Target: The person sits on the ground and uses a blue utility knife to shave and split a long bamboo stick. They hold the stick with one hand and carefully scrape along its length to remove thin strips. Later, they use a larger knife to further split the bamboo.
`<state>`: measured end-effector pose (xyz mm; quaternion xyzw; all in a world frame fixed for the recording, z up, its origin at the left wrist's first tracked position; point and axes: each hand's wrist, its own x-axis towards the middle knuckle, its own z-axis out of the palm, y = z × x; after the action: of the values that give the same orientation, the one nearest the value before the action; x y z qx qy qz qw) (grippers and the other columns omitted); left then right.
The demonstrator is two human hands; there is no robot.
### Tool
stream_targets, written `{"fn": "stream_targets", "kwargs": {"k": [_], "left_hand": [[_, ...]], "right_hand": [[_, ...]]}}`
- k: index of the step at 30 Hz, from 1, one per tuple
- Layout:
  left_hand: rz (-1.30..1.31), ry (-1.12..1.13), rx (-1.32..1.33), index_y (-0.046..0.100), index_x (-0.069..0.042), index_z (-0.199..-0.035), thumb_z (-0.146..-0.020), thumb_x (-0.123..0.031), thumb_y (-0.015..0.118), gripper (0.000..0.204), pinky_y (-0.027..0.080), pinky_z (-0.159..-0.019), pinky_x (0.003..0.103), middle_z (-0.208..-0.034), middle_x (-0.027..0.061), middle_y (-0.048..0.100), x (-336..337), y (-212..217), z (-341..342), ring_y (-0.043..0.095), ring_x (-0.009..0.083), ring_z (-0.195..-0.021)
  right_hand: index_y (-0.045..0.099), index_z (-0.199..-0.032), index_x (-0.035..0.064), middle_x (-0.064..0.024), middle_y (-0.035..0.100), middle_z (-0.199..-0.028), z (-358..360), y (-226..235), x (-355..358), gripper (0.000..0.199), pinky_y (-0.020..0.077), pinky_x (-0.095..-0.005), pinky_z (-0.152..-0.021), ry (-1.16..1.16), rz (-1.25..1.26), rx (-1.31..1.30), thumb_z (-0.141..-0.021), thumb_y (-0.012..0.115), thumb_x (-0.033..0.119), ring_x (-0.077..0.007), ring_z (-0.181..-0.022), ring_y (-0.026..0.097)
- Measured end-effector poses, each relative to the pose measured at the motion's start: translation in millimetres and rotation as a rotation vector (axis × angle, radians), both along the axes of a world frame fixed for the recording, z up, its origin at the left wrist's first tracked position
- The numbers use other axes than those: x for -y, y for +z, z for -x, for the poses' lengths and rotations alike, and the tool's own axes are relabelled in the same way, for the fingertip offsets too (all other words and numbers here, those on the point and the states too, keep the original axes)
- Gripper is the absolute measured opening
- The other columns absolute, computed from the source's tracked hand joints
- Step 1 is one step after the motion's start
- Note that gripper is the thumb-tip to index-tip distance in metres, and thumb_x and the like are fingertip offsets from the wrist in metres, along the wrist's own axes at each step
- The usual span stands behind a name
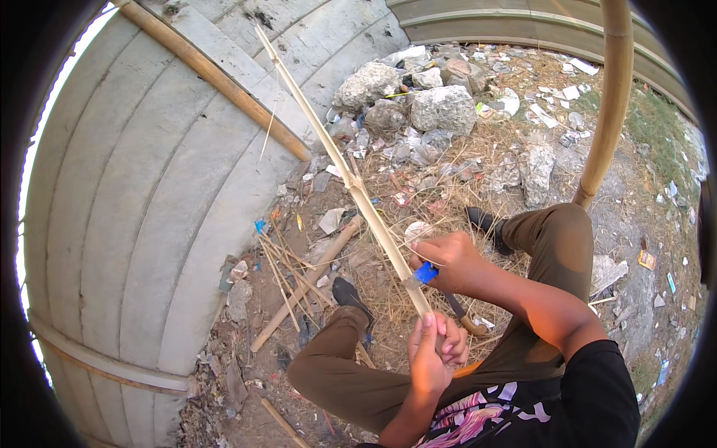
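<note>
A long pale split bamboo strip [373, 207] slants up and away from my lap toward the concrete wall, with a joint partway along it. My left hand [435, 351] is closed around its near end, thumb lying along the strip. Just above that grip, my right hand [450, 261] is closed on a blue-handled knife [426, 273], whose short grey blade lies against the bamboo. Thin pale shavings curl beside the right hand. Most of the knife's handle is hidden in the fist.
Bamboo sticks [287, 278] and a thicker pole [306, 284] lie left of my bent legs. A curved tool handle [472, 325] is under my right arm. Rocks [443, 110] and litter lie ahead. A bamboo post [606, 112] stands right; a concrete wall [149, 201] rises left.
</note>
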<state>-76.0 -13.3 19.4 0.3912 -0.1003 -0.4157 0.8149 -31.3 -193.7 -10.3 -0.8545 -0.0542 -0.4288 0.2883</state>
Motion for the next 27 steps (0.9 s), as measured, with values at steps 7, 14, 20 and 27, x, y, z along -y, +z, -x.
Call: {"fn": "stream_targets", "kwargs": {"k": [7,14,20,27], "left_hand": [[0.015,0.032,-0.017,0.039,-0.012,-0.089,-0.111,-0.033,0.032,0.032,0.021,-0.042,0.024,-0.063,-0.0019,0.027,-8.5,0.1,-9.0,0.024,0.0082,-0.050],[0.052,-0.179,-0.053,0.039,-0.012,-0.090,-0.111,-0.034,0.032,0.032,0.023,-0.043,0.025,-0.063,-0.0014,0.027,-3.0,-16.3,12.0,0.023,0.0088,-0.050],[0.054,-0.191,-0.052,0.040,-0.011,-0.091,-0.111,-0.034,0.033,0.031,0.023,-0.043,0.025,-0.064,-0.0010,0.028,1.7,-18.1,17.8,0.024,0.0086,-0.051],[0.053,0.001,-0.012,0.042,-0.012,-0.090,-0.111,-0.033,0.034,0.031,0.019,-0.041,0.024,-0.064,-0.0023,0.029,-4.5,6.8,-21.7,0.023,0.0074,-0.050]], "right_hand": [[0.065,-0.080,0.0108,-0.0108,0.065,-0.065,-0.5,-10.8,-26.3,0.010,0.0523,-0.0431,-0.054,-0.002,-0.152,-0.186,-0.075,0.074,0.013,-0.0333,-0.059,0.066],[0.065,-0.079,0.0071,-0.0164,0.065,-0.066,-2.1,4.1,5.9,0.013,0.0521,-0.0454,-0.057,-0.161,-0.277,-0.189,-0.079,0.074,0.015,-0.0371,-0.061,0.066],[0.063,-0.078,0.0077,-0.0143,0.063,-0.063,-1.4,5.3,13.6,0.014,0.0505,-0.0445,-0.055,-0.188,-0.213,-0.155,-0.077,0.074,0.016,-0.0362,-0.059,0.064],[0.059,-0.077,0.0114,-0.0068,0.059,-0.062,2.2,-5.4,-17.9,0.019,0.0473,-0.0403,-0.049,0.118,-0.077,0.002,-0.066,0.073,0.007,-0.0287,-0.055,0.062]]}}
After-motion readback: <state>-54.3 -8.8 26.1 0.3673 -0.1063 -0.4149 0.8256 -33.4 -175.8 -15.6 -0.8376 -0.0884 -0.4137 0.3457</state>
